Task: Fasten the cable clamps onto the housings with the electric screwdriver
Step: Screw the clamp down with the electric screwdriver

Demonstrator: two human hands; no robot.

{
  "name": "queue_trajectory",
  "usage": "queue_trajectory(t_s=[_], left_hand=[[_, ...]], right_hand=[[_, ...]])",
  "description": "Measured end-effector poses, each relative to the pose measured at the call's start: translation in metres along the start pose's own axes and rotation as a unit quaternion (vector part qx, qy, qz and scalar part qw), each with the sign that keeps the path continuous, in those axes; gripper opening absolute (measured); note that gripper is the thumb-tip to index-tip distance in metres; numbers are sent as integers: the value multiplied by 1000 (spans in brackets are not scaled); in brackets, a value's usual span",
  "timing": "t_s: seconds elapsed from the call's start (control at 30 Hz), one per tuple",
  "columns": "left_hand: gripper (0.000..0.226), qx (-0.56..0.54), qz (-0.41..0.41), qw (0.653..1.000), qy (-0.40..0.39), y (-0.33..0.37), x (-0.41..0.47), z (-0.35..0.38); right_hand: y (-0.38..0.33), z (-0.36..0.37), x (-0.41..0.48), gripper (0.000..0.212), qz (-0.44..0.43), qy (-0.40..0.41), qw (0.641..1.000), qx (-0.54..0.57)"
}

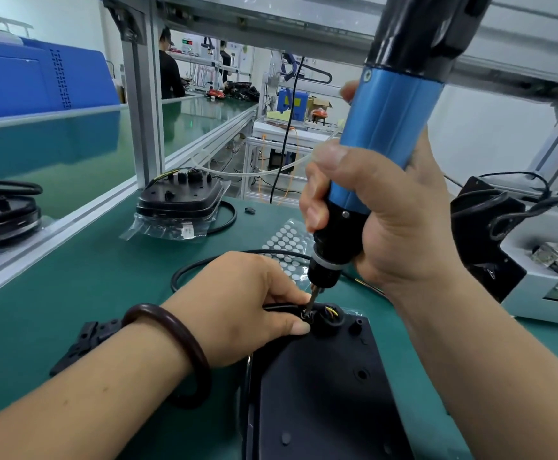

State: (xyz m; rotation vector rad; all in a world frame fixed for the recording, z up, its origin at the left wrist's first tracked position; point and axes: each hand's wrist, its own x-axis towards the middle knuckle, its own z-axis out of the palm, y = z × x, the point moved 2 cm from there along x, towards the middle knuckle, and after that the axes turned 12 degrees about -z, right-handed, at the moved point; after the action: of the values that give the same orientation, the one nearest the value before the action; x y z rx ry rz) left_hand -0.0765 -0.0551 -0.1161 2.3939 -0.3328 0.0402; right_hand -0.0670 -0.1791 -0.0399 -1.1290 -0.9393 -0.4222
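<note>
A black housing (324, 393) lies flat on the green mat at the near centre. My right hand (387, 227) grips the blue and black electric screwdriver (380, 134), held almost upright. Its bit tip touches the small black cable clamp (307, 316) at the housing's far left corner, beside a round port with coloured wires. My left hand (247, 303) pinches the black cable (271, 307) and clamp right at the bit, thumb and fingers curled around them. The screw itself is too small to make out.
Another housing in a clear bag (178, 204) sits at the far left of the mat. A sheet of white round pads (287, 247) lies behind my hands. A grey and black device (519, 260) stands at the right. Black brackets (85, 343) lie under my left wrist.
</note>
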Motion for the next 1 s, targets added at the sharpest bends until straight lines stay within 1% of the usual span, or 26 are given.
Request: queue_trajectory(t_s=[0.17, 0.23, 0.5, 0.7, 0.83, 1.0], left_hand=[[24, -1, -9, 1000, 1, -1, 0, 0], [23, -4, -10, 1000, 2, -1, 0, 0], [25, -4, -13, 1000, 5, 1, 0, 0], [28, 12, -7, 1000, -1, 1, -1, 0], [23, -1, -7, 1000, 0, 2, -2, -1], [25, 24, -1, 1000, 10, 1, 0, 0]], right_hand=[[1, -2, 0, 44, -6, -4, 1000, 7], [1, -1, 0, 48, -9, -12, 1000, 20], [4, -1, 0, 51, -1, -27, 999, 45], [6, -3, 1, 57, 16, -6, 999, 46], [8, -4, 1, 52, 18, 1, 999, 45], [9, -2, 2, 48, 17, -18, 998, 52]])
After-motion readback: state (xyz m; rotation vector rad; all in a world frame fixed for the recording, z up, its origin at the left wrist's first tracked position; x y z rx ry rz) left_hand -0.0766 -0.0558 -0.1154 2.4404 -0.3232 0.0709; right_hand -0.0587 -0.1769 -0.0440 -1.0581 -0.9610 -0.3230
